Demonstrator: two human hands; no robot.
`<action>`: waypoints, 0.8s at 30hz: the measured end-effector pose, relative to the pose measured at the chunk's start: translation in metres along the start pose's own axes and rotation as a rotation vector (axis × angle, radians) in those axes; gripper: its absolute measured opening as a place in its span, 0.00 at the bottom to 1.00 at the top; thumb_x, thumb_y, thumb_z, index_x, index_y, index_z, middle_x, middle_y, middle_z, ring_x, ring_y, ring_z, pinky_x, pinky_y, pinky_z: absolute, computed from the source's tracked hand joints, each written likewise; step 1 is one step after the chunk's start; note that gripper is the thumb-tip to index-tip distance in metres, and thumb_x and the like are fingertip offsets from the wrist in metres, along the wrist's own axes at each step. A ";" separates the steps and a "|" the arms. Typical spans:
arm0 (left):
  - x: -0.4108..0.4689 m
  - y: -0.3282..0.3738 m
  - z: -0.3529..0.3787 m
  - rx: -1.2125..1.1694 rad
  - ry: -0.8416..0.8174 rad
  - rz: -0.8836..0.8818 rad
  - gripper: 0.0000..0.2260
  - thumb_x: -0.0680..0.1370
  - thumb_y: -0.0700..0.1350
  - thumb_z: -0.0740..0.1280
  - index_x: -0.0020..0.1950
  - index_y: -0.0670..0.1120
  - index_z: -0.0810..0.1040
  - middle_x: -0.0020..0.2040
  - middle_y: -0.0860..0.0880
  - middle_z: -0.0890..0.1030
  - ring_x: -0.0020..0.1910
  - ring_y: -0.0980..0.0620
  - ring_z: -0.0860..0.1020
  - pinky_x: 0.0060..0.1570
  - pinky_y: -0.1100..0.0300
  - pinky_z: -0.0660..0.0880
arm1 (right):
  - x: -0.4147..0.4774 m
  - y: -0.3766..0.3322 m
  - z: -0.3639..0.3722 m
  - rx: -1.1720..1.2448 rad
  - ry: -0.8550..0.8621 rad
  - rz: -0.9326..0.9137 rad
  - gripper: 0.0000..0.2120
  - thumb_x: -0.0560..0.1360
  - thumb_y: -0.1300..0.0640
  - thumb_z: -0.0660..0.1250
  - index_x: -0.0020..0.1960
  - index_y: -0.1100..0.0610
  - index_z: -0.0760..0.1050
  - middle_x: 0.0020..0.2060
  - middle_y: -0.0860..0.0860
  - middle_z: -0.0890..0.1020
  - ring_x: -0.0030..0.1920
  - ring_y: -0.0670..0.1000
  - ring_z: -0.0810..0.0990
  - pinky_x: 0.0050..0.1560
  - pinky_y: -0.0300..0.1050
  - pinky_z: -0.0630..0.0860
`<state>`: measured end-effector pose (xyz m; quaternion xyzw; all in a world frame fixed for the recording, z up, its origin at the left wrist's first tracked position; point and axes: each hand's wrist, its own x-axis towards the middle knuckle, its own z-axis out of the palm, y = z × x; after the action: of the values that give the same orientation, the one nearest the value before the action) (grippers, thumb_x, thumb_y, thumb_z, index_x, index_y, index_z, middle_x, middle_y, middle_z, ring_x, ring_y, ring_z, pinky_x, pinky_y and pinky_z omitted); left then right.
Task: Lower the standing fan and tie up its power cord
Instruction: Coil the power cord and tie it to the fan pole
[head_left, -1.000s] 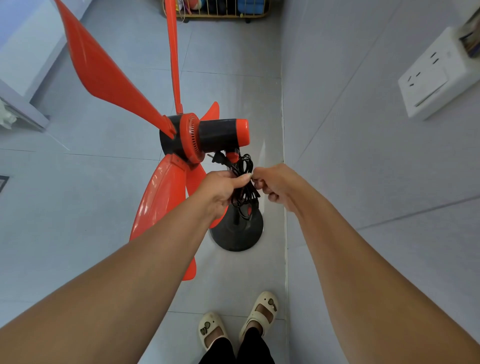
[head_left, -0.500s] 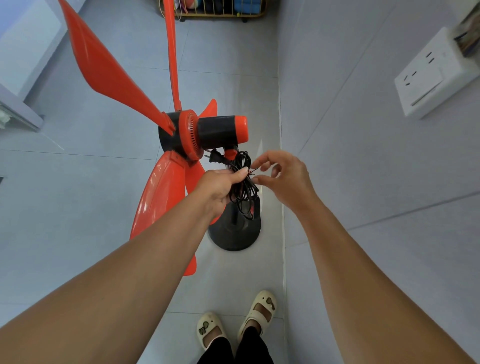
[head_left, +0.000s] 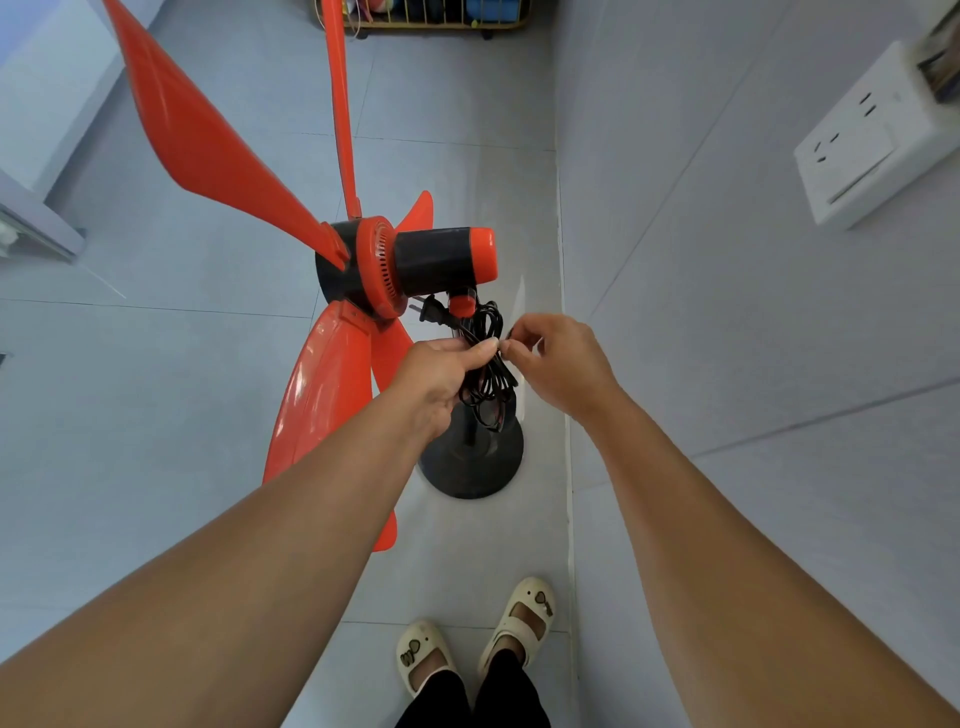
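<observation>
Beside wall, left hand (head_left: 441, 374) grips cord (head_left: 485, 358).

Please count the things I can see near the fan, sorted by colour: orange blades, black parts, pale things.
Orange plastic fan blades: 5
Black things: 3, the round fan base, the coiled power cord and its plug
Pale things: 3, two cream sandals and one white wall socket
Total: 11

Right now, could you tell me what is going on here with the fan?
A person stands over an orange fan beside the wall. The left hand grips the black cord, gathered into a bundle of loops just under the motor, with the plug sticking out. The right hand pinches something small at the bundle, apparently a tie.
</observation>
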<state>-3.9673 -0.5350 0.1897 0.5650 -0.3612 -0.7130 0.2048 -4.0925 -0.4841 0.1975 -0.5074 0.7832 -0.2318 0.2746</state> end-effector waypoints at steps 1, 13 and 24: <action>0.001 -0.002 0.001 0.010 0.015 0.011 0.11 0.76 0.38 0.70 0.58 0.37 0.81 0.50 0.41 0.85 0.44 0.49 0.82 0.53 0.57 0.79 | 0.002 -0.004 0.000 0.082 -0.051 0.109 0.08 0.76 0.55 0.66 0.41 0.57 0.79 0.32 0.49 0.76 0.35 0.48 0.72 0.35 0.41 0.68; 0.009 -0.004 0.001 0.003 0.086 -0.005 0.13 0.74 0.40 0.74 0.56 0.37 0.81 0.44 0.44 0.84 0.43 0.46 0.82 0.51 0.54 0.78 | -0.004 0.007 -0.008 0.391 0.062 0.119 0.08 0.69 0.60 0.77 0.46 0.53 0.81 0.38 0.49 0.78 0.35 0.46 0.71 0.43 0.44 0.74; 0.008 -0.009 0.001 0.052 0.113 -0.039 0.10 0.73 0.40 0.75 0.53 0.41 0.82 0.50 0.43 0.85 0.54 0.44 0.83 0.61 0.49 0.77 | 0.000 0.011 0.004 0.081 0.067 0.008 0.08 0.74 0.52 0.71 0.42 0.56 0.82 0.35 0.46 0.78 0.32 0.41 0.71 0.36 0.36 0.67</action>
<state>-3.9694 -0.5341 0.1779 0.6166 -0.3563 -0.6741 0.1960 -4.0969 -0.4801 0.1878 -0.4845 0.7840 -0.2792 0.2695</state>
